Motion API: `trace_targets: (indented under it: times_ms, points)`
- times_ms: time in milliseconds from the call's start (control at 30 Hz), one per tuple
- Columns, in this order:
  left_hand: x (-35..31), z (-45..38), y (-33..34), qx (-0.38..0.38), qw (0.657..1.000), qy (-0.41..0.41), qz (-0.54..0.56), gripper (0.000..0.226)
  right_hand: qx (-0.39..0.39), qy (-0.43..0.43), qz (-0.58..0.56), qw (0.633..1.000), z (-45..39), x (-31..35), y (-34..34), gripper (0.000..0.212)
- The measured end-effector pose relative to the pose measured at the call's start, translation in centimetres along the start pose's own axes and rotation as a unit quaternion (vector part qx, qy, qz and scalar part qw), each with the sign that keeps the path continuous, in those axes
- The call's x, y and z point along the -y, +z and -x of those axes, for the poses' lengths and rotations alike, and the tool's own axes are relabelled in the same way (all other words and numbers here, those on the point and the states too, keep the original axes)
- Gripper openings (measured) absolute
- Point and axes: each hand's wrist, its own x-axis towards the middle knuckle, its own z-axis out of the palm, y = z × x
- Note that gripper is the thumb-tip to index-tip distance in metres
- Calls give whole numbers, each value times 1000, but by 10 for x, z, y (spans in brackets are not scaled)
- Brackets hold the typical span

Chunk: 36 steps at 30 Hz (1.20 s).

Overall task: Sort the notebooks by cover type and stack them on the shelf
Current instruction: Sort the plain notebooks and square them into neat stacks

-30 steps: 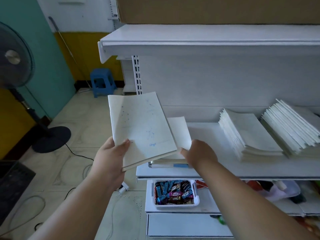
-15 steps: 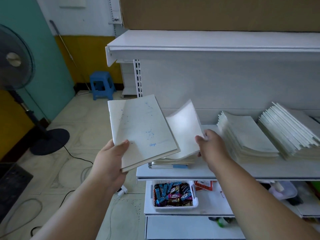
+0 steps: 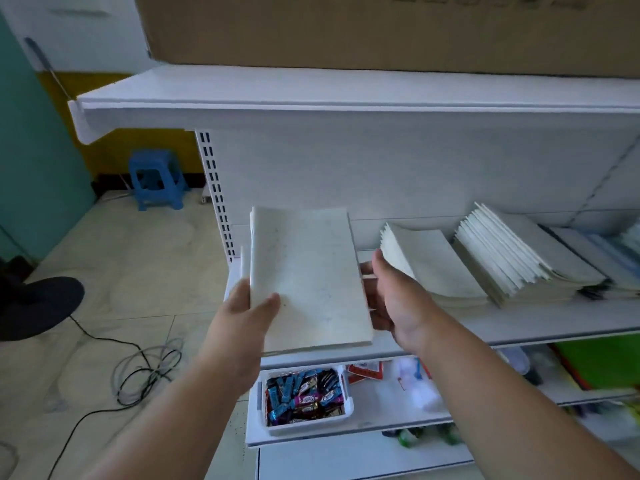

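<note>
Over the front edge of the white shelf (image 3: pixel 519 327), at 6 o'clock from the tall back panel: 1 pale notebook (image 3: pixel 308 278), lying nearly flat, cover up, faint blue marks on it. Left hand (image 3: pixel 252 317) gripping its near-left corner, thumb on top, fingers underneath. Right hand (image 3: pixel 394 306) at the notebook's 3 o'clock edge, fingers curled round what looks like the edge of more white notebooks beneath; hard to tell exactly. At 3 o'clock from that hand, 2 fanned stacks of white notebooks on the shelf: nearer stack (image 3: pixel 433 265) just beside the hand, farther stack (image 3: pixel 519 254) touching it. On the lower shelf at 6 o'clock, white basket (image 3: pixel 346 414) of wrapped sweets. At 10 o'clock on the floor, blue stool (image 3: pixel 156 178). Brown carton (image 3: pixel 381 29) on the top shelf at 12 o'clock.
</note>
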Motion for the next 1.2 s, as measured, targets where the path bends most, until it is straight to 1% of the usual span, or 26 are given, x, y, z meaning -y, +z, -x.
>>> trace_targets:
  times_ms: [33, 67, 133, 167, 233, 333, 400, 433, 467, 533, 600, 667, 733, 800, 833, 900, 933, 967, 1000, 1067, 1133, 1200]
  points:
    - [1, 1, 14, 15, 999, 12, -34, 26, -29, -9, 20, 999, -6, 3, -12, 63]
    - [3, 1, 30, 29, 997, 22, -61, 28, -68, -28, 56, 996, -13, 6, -24, 61]
    - [10, -2, 65, 52, 994, 31, -91, 32, -152, -69, 123, 978, -23, 12, -51, 47]
    - [14, -5, 84, 56, 992, 34, -106, 31, -177, -80, 153, 969, -26, 15, -66, 43]
    - [19, -15, 120, 56, 988, 36, -143, 22, -193, -88, 224, 951, -33, 21, -99, 38]
    - [25, -33, 173, 44, 986, 29, -157, 9, -212, -81, 349, 909, -52, 31, -151, 34]
    - [28, -47, 206, 41, 984, 10, -174, 12, -217, -71, 408, 884, -70, 36, -178, 32]
    - [29, -56, 221, 38, 979, 6, -201, 13, -213, -69, 434, 873, -81, 38, -189, 33]
    - [31, -67, 233, 34, 969, 8, -246, 14, -208, -62, 462, 860, -91, 39, -198, 36]
    - [35, -88, 251, 16, 938, 13, -346, 21, -188, -54, 522, 830, -110, 40, -209, 42]
    - [34, -105, 260, 2, 912, 2, -411, 28, -165, -45, 565, 807, -125, 40, -212, 42]
    - [33, -116, 265, -4, 892, -5, -453, 24, -144, -36, 592, 792, -143, 37, -212, 40]
    - [33, -121, 270, -2, 861, -5, -509, 14, -120, -15, 620, 775, -160, 31, -211, 37]
    - [34, -121, 274, 0, 833, -5, -554, 21, -106, 15, 636, 764, -171, 24, -212, 38]
    - [35, -120, 275, -4, 821, -4, -571, 26, -102, 17, 633, 767, -175, 21, -213, 34]
    - [34, -119, 276, -16, 804, -5, -594, 27, -112, -13, 634, 765, -177, 19, -213, 19]
    - [34, -119, 276, -19, 801, -6, -598, 27, -125, -30, 638, 759, -176, 21, -211, 20]
    - [34, -118, 277, -21, 801, -3, -598, 27, -145, -41, 645, 750, -174, 23, -210, 28]
    - [36, -117, 276, -23, 805, 6, -592, 28, -163, -51, 642, 747, -169, 25, -209, 36]
    - [39, -111, 271, -42, 828, 35, -559, 37, -172, -85, 617, 764, -159, 28, -204, 47]
    - [40, -98, 258, -80, 859, 83, -499, 42, -159, -128, 602, 772, -143, 28, -196, 50]
    - [39, -82, 236, -108, 875, 137, -452, 35, -134, -174, 577, 787, -126, 23, -180, 46]
